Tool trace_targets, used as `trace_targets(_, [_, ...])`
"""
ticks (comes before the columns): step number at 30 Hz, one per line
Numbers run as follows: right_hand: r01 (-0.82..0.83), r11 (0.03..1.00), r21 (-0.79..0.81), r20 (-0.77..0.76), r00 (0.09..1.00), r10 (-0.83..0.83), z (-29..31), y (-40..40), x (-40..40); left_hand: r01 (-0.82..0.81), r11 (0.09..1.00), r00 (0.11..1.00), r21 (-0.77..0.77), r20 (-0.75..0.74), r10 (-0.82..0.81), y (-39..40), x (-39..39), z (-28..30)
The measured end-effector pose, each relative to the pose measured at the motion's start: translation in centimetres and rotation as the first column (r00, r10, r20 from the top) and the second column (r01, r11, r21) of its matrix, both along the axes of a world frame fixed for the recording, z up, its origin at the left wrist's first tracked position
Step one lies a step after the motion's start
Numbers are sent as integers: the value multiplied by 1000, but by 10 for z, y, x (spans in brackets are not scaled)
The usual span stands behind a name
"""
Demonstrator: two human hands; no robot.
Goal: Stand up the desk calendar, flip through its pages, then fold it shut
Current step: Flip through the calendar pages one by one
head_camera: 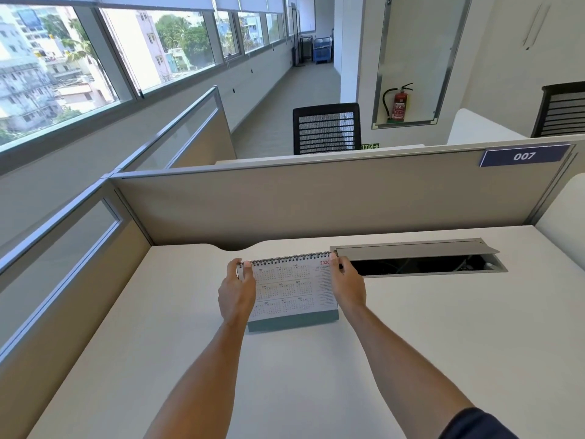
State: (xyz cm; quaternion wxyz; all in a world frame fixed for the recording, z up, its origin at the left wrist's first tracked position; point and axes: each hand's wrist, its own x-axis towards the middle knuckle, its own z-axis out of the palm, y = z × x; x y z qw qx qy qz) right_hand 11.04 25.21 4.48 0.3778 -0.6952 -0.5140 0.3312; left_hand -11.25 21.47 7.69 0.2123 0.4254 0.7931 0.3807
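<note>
A spiral-bound desk calendar point(292, 289) stands upright on the white desk point(427, 327), its teal base resting on the surface. The facing page shows a whole-year grid marked 2026. My left hand point(237, 289) grips the calendar's left edge, with the fingers curled over the top left corner at the wire binding. My right hand point(346, 283) holds the right edge, thumb and fingertips pinching the top right corner. Both forearms reach in from the lower edge of the view.
Just right of the calendar, an open cable tray point(421, 264) with a raised grey lid is sunk into the desk. Beige partition panels point(316, 201) wall the desk at the back and left. A black mesh chair point(326, 128) stands beyond the partition.
</note>
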Motion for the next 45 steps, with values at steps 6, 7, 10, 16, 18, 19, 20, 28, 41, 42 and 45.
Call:
trace_targets(6, [-4, 1000, 25, 1, 1000, 4, -2, -14, 0, 51, 999, 990, 20, -134, -48, -20, -1, -6])
trace_targets(7, [1, 1000, 24, 1, 1000, -1, -3, -16, 1, 64, 998, 987, 30, -153, -58, -24, -1, -8])
trace_targets(10, [16, 1000, 10, -1, 1000, -16, -6, -23, 1, 89, 995, 981, 34, -174, -82, -33, 0, -13])
trace_targets(16, [33, 998, -62, 19, 999, -31, 3, -24, -1, 108, 994, 982, 27, -160, -103, -42, 0, -16])
trace_targets(18, [22, 994, -104, 32, 999, -19, 8, -23, -1, 122, 992, 982, 17, -147, -119, -43, -1, -15])
trace_targets(19, [18, 993, -118, 33, 999, -14, 10, -23, -1, 124, 992, 984, 10, -132, -121, -43, -1, -15])
trace_targets(20, [16, 992, -125, 31, 999, -12, 11, -24, -1, 123, 992, 985, 5, -120, -121, -44, -2, -14])
trace_targets(28, [91, 994, -62, -109, 989, -97, -2, -50, 2, 69, 998, 995, 0, -78, -69, -52, 3, -13])
trace_targets(41, [138, 989, -47, -205, 968, -145, -24, -74, 3, 40, 999, 998, -1, 43, -40, -66, 0, -13])
trace_targets(42, [133, 990, -54, -210, 968, -141, -25, -75, 3, 44, 999, 997, 1, 56, -44, -66, 1, -13])
trace_targets(45, [129, 990, -64, -198, 970, -140, -25, -80, 2, 51, 999, 995, -2, 83, -51, -68, 3, -13])
